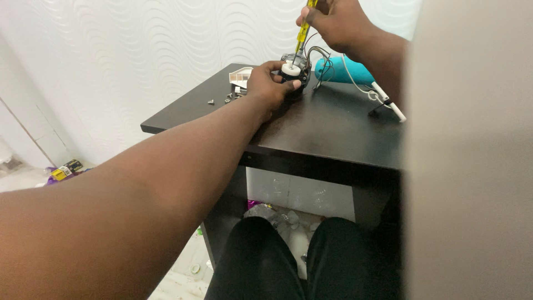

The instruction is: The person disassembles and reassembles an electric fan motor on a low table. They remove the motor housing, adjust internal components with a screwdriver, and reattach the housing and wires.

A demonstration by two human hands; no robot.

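My left hand (270, 84) grips a small dark motor (296, 71) with a white round cap (290, 69), which stands on the dark table (327, 128). My right hand (337, 22) is shut on a yellow screwdriver (303, 33), held nearly upright. Its tip meets the top of the motor by the white cap. Thin wires (322, 58) loop out of the motor to the right.
A teal cylinder-shaped object (345, 71) lies behind the motor, with a white cable and plug (388, 103) trailing right. A small white tray (241, 75) and loose screws (211, 101) lie at the left. A pale panel (472, 166) fills the right side. Litter lies on the floor below.
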